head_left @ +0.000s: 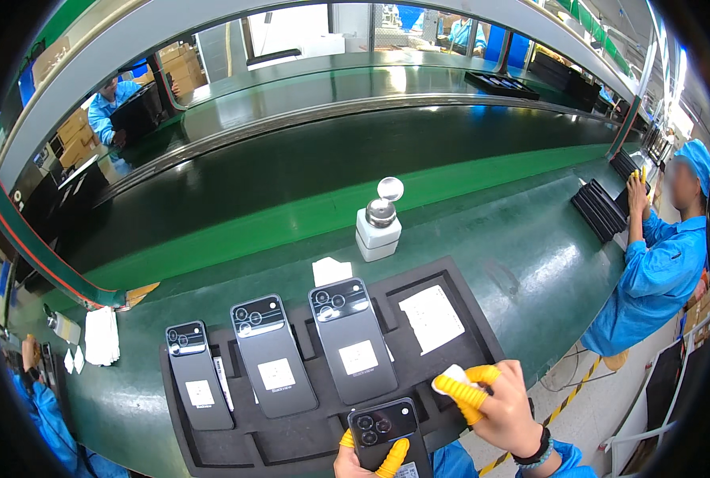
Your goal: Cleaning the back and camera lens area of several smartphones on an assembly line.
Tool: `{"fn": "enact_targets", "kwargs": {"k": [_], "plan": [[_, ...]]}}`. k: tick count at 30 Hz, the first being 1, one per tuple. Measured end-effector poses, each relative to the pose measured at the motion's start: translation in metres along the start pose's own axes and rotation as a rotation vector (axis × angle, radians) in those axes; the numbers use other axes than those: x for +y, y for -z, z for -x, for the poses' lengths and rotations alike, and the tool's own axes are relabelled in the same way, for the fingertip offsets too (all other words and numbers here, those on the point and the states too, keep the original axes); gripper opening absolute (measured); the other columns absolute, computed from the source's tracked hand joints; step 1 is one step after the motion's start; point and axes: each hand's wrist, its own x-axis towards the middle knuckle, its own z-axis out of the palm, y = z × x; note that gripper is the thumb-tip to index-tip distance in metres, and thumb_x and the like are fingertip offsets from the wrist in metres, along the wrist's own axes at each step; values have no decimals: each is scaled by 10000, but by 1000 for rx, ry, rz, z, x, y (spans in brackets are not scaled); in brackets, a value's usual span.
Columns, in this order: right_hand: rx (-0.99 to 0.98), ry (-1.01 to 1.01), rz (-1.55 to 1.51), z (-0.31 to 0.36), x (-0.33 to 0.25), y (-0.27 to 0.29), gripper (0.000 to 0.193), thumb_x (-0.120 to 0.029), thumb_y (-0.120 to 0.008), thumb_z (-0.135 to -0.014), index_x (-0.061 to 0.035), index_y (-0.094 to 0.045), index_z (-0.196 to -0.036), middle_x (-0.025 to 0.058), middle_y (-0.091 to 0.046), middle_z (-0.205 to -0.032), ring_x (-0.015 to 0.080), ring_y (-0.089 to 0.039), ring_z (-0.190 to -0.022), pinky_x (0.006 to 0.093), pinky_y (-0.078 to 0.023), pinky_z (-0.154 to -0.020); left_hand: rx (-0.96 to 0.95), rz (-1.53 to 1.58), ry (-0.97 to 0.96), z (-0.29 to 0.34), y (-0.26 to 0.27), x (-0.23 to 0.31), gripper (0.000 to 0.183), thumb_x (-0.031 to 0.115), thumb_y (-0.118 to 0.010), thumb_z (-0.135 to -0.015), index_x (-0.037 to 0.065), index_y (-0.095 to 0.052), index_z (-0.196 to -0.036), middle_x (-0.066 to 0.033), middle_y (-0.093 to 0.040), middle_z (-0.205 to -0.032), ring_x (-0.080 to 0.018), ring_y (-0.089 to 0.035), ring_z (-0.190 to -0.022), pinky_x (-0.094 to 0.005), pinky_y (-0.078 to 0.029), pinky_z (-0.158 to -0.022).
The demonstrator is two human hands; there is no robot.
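Observation:
At the lower edge my left hand (pixel 371 460), with yellow finger cots, is closed round a dark smartphone (pixel 383 426), its camera side up. To its right my right hand (pixel 490 402), also in yellow finger cots, pinches a small white wipe (pixel 454 376), apart from the phone. Beyond them lies a black foam tray (pixel 263 446). Three dark phones lie in it, camera side up, each with a white label: a left phone (pixel 211 410), a middle phone (pixel 287 398) and a right phone (pixel 355 331). A printed white sheet (pixel 432 319) lies in the tray's right compartment.
Behind the tray stands a white dispenser bottle (pixel 377 239) with its metal lid up, near a folded white cloth (pixel 333 272). White wipes (pixel 101 336) are stacked at left. A conveyor (pixel 307 159) runs behind. At right a co-worker (pixel 658 255) handles black trays (pixel 598 209).

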Motion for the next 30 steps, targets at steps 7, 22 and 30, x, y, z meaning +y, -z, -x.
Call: {"fn": "enact_targets", "kwargs": {"k": [7, 22, 30], "plan": [[-33, 0, -44, 5, 4, -1, 366, -8, -721, -607, -146, -690, -945, 51, -559, -831, 208, -479, -734, 362, -331, -730, -7, 1, -10, 0, -2, 3, 466, 28, -693, -754, -20, -471, -1161, -54, -599, -973, -107, -562, -854, -234, -457, -766], [-227, 273, -148, 0, -27, 0, 271, -68, -665, -639, -113, -683, -906, 61, -572, -904, 217, -498, -795, 381, -354, -771, -65, -46, -2, -1, 7, -9, 479, 44, -697, -742, -15, -471, -1159, -80, -592, -1009, -140, -554, -906, -267, -452, -804], [-298, 398, 63, 1, -21, 2, 300, -94, -652, -605, -135, -686, -900, 26, -584, -965, 206, -492, -873, 414, -340, -809, -91, 8, 45, -1, 7, -4, 505, 80, -721, -729, -17, -471, -1157, -78, -590, -1006, -138, -554, -898, -272, -454, -803]]}}
